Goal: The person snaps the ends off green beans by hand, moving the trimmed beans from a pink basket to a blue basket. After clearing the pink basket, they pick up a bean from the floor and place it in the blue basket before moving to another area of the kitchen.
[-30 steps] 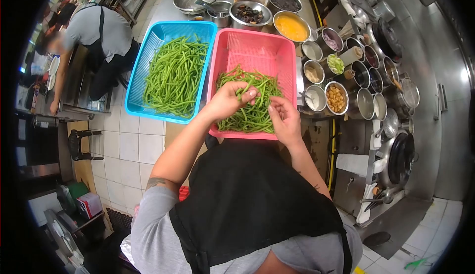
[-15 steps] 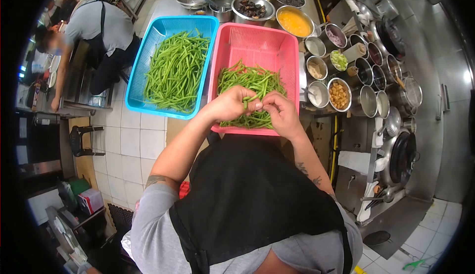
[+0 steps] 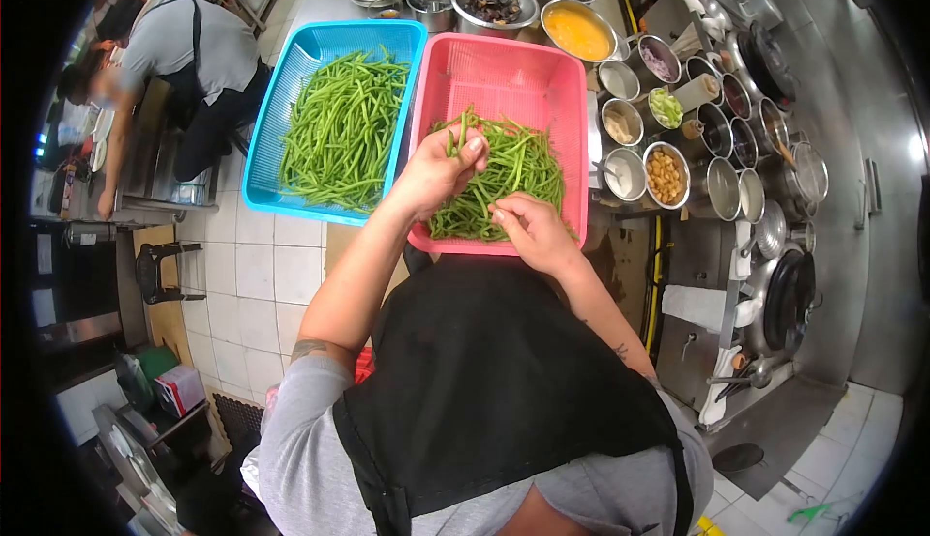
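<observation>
Inside the pink basket (image 3: 504, 61), green beans (image 3: 528, 163) are heaped toward the near end. My left hand (image 3: 446, 168) is closed over the left part of that heap, with green beans sticking up between its thumb and fingers. Lower and to the right, my right hand (image 3: 538, 231) is over the near part of the heap with thumb and forefinger together; what they pinch, if anything, is too small to make out. To the left stands a blue basket (image 3: 254, 163) holding a larger pile of green beans (image 3: 344, 134).
Metal bowls of food, one with orange liquid (image 3: 578, 32), stand beyond the baskets. On the right are several ingredient containers, including one of browned cubes (image 3: 666, 176), beside the stove. A co-worker (image 3: 199, 52) bends over a counter at left, near a black stool (image 3: 165, 273).
My hands have moved apart: the left went up and left with green beans in it, the right went down slightly. The view has shifted a little.
</observation>
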The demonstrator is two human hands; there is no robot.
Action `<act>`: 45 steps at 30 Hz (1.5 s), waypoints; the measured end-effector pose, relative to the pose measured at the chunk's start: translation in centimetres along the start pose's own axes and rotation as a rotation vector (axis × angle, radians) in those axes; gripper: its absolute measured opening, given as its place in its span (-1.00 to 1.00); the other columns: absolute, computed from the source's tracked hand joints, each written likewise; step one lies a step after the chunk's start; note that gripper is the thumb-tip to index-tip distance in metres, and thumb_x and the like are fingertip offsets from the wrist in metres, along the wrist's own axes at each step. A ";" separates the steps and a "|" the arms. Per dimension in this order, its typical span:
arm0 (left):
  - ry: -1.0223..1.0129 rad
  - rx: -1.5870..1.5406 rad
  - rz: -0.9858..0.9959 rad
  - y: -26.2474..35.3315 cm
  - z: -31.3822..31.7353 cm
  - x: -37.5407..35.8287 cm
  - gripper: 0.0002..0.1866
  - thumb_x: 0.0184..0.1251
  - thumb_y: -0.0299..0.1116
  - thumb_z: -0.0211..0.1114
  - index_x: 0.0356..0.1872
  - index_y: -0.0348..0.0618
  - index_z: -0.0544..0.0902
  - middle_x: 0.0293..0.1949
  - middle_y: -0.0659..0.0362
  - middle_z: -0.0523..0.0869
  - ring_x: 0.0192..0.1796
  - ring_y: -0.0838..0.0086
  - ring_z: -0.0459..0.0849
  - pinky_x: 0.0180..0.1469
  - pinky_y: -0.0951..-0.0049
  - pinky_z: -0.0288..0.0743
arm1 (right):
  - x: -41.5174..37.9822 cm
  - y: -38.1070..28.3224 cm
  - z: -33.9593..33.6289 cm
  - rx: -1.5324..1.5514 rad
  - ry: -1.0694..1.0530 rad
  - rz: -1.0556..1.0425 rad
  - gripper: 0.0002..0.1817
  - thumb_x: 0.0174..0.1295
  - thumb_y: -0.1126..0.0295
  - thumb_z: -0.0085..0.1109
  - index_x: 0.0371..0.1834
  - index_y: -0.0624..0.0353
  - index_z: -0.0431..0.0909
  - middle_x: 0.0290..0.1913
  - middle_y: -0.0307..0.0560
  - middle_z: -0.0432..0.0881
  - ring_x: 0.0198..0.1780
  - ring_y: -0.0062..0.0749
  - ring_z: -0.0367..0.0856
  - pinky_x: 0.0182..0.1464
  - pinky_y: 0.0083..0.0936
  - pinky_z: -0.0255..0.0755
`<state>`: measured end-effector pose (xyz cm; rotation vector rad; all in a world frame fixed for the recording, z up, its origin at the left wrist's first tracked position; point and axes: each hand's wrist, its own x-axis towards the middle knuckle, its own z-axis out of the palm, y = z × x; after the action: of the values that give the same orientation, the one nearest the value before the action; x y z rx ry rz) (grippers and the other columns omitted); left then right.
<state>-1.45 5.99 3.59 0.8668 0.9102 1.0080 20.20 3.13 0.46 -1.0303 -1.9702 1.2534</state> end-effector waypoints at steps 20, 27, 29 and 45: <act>0.229 1.330 0.051 -3.8 -1.2 2.3 -0.73 0.24 -0.25 0.42 -0.17 -0.22 0.70 -0.27 -0.19 0.76 -0.11 -0.01 0.76 -0.06 0.10 0.60 | 0.1 3.1 -0.2 -0.028 0.297 0.280 -0.65 0.40 0.19 0.28 -0.37 0.30 0.64 -0.55 -0.12 0.62 -0.50 -0.58 0.50 -0.40 -0.49 0.42; 0.154 1.371 0.094 -2.7 -1.4 1.2 -0.75 0.30 -0.26 0.36 -0.15 -0.24 0.74 -0.36 -0.14 0.75 -0.23 0.00 0.73 -0.10 0.08 0.57 | -0.3 1.4 -0.5 -0.073 0.291 0.134 -0.74 0.31 0.38 0.28 -0.01 0.27 0.63 -0.22 -0.08 0.67 -0.35 -0.44 0.61 -0.25 -0.46 0.52; 0.100 1.247 0.077 0.4 -0.3 -0.4 -0.75 0.34 -0.26 0.36 -0.14 -0.26 0.74 -0.41 -0.07 0.76 -0.33 0.14 0.74 -0.16 0.18 0.56 | 0.3 0.4 -0.8 -0.113 0.347 0.020 -0.72 0.31 0.38 0.27 0.03 0.27 0.61 -0.18 -0.06 0.64 -0.29 -0.39 0.61 -0.23 -0.45 0.52; 0.153 -0.502 -0.028 -0.7 -1.0 -2.4 -0.82 0.60 -0.25 0.15 -0.08 -0.12 0.58 -0.25 0.33 0.56 -0.57 0.76 0.22 -0.58 0.71 0.16 | 1.8 -1.2 0.8 0.118 0.201 -0.161 -0.91 0.33 0.55 0.24 -0.16 0.32 0.65 -0.25 -0.07 0.66 -0.36 -0.44 0.61 -0.30 -0.48 0.46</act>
<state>-2.74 3.69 3.12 0.3577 0.7437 1.2210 18.28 3.92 1.37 -0.8848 -1.7668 1.1185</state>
